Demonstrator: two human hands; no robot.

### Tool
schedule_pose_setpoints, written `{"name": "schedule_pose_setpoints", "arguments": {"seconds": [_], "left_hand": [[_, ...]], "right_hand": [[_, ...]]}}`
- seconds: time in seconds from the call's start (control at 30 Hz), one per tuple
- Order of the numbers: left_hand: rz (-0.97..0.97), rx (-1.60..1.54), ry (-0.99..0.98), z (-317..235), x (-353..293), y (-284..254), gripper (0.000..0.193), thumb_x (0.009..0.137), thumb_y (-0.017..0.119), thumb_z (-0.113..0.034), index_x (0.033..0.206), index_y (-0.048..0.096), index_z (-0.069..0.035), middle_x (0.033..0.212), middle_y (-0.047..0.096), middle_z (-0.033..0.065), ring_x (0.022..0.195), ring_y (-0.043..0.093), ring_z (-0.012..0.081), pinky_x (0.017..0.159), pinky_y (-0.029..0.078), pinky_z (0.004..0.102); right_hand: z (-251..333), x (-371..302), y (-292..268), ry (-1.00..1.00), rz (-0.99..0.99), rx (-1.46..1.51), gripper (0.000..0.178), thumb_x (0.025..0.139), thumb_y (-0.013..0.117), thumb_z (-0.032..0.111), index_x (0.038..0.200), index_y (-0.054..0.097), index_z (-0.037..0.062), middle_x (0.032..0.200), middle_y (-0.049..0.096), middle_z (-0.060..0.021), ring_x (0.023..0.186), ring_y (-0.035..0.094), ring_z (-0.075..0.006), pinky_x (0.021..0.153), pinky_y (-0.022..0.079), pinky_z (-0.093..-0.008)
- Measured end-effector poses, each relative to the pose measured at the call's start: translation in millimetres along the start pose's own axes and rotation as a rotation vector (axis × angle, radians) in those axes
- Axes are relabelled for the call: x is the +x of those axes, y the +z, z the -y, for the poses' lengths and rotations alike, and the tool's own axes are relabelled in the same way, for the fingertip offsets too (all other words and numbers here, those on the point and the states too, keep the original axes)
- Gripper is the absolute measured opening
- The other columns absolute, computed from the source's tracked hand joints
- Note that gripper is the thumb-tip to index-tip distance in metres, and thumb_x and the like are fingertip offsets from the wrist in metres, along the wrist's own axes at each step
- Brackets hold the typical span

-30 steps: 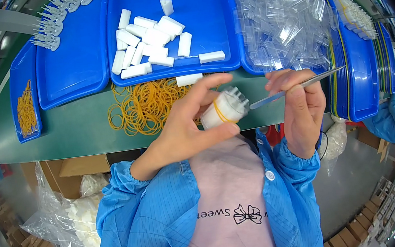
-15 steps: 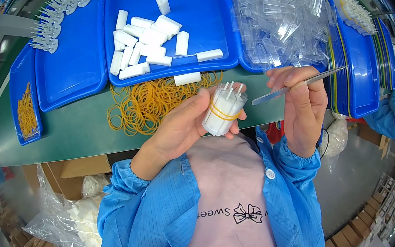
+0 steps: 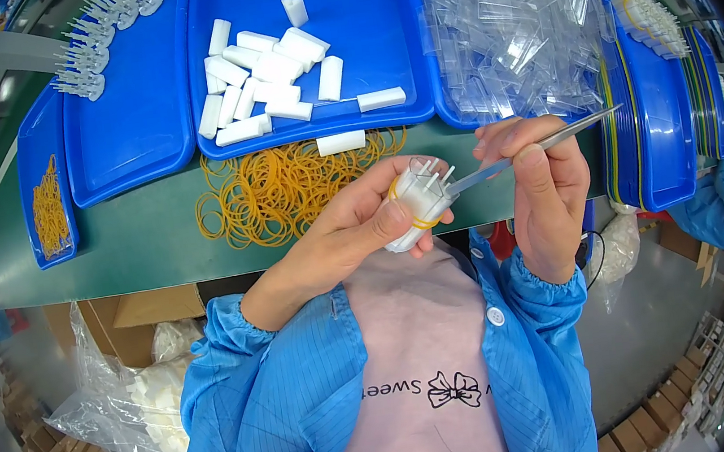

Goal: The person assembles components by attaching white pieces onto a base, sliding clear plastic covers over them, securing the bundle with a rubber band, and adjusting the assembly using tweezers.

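My left hand (image 3: 361, 221) is closed round a bundle of white blocks (image 3: 419, 203) with a yellow rubber band about it. Thin white pegs stick up from the bundle's top. Between the fingers and thumb of my right hand (image 3: 541, 177) is a pair of metal tweezers (image 3: 542, 146). The tweezers' tip meets the right upper side of the bundle, by the pegs; whether it grips anything there I cannot tell. Part of the bundle is hidden by my left thumb and fingers.
Beyond my hands lies a heap of rubber bands (image 3: 276, 191). Behind it, a blue tray (image 3: 368, 53) holds white blocks (image 3: 274, 65). Clear plastic pieces (image 3: 509, 27) fill the tray to its right. White pegged parts (image 3: 648, 17) lie on stacked trays at the far right. A small tray (image 3: 30, 194) stands left.
The tweezers have moved left, and their tip now meets the bundle. My left thumb has come down over the bundle's side, and the bundle has turned a little.
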State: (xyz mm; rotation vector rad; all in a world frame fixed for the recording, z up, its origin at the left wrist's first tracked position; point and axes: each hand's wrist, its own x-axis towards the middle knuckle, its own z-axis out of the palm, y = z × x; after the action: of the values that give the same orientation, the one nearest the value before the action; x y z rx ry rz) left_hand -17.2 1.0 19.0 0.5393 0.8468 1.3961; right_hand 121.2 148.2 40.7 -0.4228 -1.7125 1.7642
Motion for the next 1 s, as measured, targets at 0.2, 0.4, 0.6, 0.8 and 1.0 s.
{"name": "schedule_pose_setpoints", "arguments": {"seconds": [0.2, 0.4, 0.6, 0.8, 1.0], "left_hand": [[0.045, 0.026, 0.049, -0.1, -2.5, -0.7, 0.060, 0.091, 0.054, -0.040, 0.133, 0.034, -0.002, 0.106, 0.055, 0.0097, 0.086, 0.053, 0.0099, 0.075, 0.045, 0.0236], [-0.067, 0.152, 0.062, 0.1, -2.6, 4.4, 0.070, 0.088, 0.053, -0.050, 0.133, 0.033, 0.000, 0.107, 0.056, 0.0139, 0.084, 0.056, 0.0137, 0.074, 0.046, 0.0268], [-0.101, 0.209, 0.094, 0.7, -5.5, 3.6, 0.069, 0.088, 0.054, -0.049, 0.132, 0.034, 0.000, 0.107, 0.056, 0.0147, 0.084, 0.056, 0.0137, 0.074, 0.046, 0.0270], [-0.034, 0.170, 0.106, 6.0, -5.8, -1.6, 0.061, 0.091, 0.056, -0.037, 0.134, 0.032, -0.002, 0.110, 0.052, 0.0077, 0.090, 0.053, 0.0101, 0.075, 0.047, 0.0241], [0.061, -0.151, -0.018, 3.9, -1.7, -4.4, 0.077, 0.084, 0.054, -0.056, 0.132, 0.033, 0.001, 0.107, 0.054, 0.0145, 0.077, 0.057, 0.0178, 0.064, 0.046, 0.0286]], "right_hand": [[0.6, 3.9, -0.5, 0.066, 0.070, 0.042, 0.019, 0.094, 0.051, 0.017, 0.093, 0.056, -0.0014, 0.088, 0.061, -0.0095, 0.081, 0.056, -0.0124, 0.073, 0.045, -0.0260], [-1.4, 6.7, 2.9, 0.103, 0.075, 0.018, 0.016, 0.094, 0.050, 0.014, 0.092, 0.056, -0.0010, 0.085, 0.059, -0.0073, 0.079, 0.056, -0.0112, 0.070, 0.045, -0.0254], [4.6, 11.1, 7.4, 0.084, 0.130, -0.047, 0.013, 0.092, 0.053, 0.011, 0.090, 0.057, -0.0006, 0.083, 0.060, -0.0062, 0.075, 0.056, -0.0110, 0.069, 0.045, -0.0245], [12.2, 12.6, 4.4, -0.213, 0.193, -0.461, 0.009, 0.087, 0.057, 0.006, 0.083, 0.058, -0.0019, 0.081, 0.061, -0.0074, 0.073, 0.056, -0.0101, 0.066, 0.045, -0.0239], [6.0, 9.1, 4.6, 0.017, 0.058, 0.101, 0.013, 0.092, 0.054, 0.011, 0.092, 0.056, -0.0016, 0.085, 0.061, -0.0073, 0.077, 0.056, -0.0109, 0.070, 0.045, -0.0241]]}}
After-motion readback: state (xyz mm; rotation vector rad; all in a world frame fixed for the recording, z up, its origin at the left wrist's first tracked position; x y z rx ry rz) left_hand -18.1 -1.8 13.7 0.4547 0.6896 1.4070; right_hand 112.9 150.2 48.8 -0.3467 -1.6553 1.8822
